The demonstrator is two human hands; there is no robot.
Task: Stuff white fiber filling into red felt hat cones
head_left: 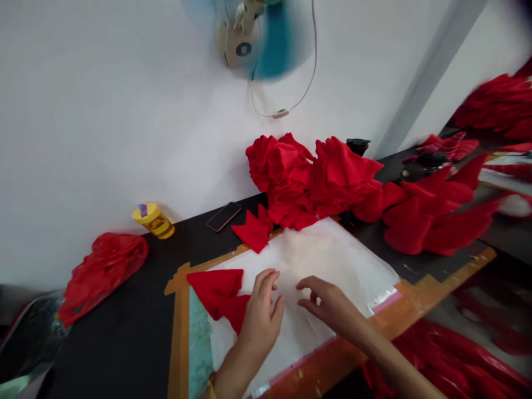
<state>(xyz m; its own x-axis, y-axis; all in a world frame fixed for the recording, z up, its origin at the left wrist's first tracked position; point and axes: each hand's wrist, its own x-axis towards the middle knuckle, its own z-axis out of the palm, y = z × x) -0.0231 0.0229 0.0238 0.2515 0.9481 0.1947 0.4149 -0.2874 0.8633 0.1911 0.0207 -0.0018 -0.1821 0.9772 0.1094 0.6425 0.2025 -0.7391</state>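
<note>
My left hand (262,306) hovers over a white sheet (307,266) taped to the table, its fingers bent and apart with nothing between them. Beside and partly behind it lies a red pointed fabric piece (220,291). Facing it from the right, my right hand (322,299) is curled with thumb and forefinger apart, also holding nothing. Toward the back edge of the sheet sits a smaller red fabric piece (253,230). Behind the sheet rises a heaped stack of red fabric pieces (307,177).
On the black table (120,332) are a red plastic bag (106,269), a yellow-lidded container (154,220) and a phone (224,216). More red fabric pieces (436,210) lie to the right. A blurred fan (274,41) with a hanging cord is on the wall.
</note>
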